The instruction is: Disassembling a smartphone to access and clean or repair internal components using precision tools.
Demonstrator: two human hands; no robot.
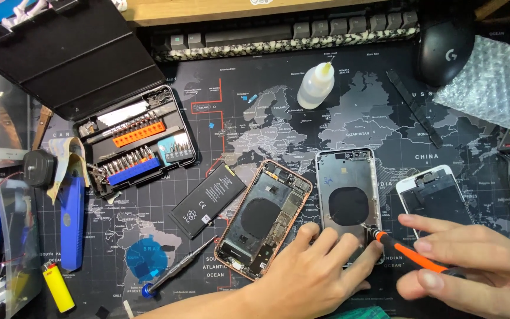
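A dark world-map desk mat (302, 112) covers the bench, keyboard at the far edge. Between the open bit case (134, 142) and the bubble wrap (491, 82) there's bare mat. The left hand (317, 269) lies flat, fingers spread, pinning the empty silver phone housing (346, 201). The right hand (479, 266) pinches an orange-shafted screwdriver (408, 254), tip on the housing's lower right.
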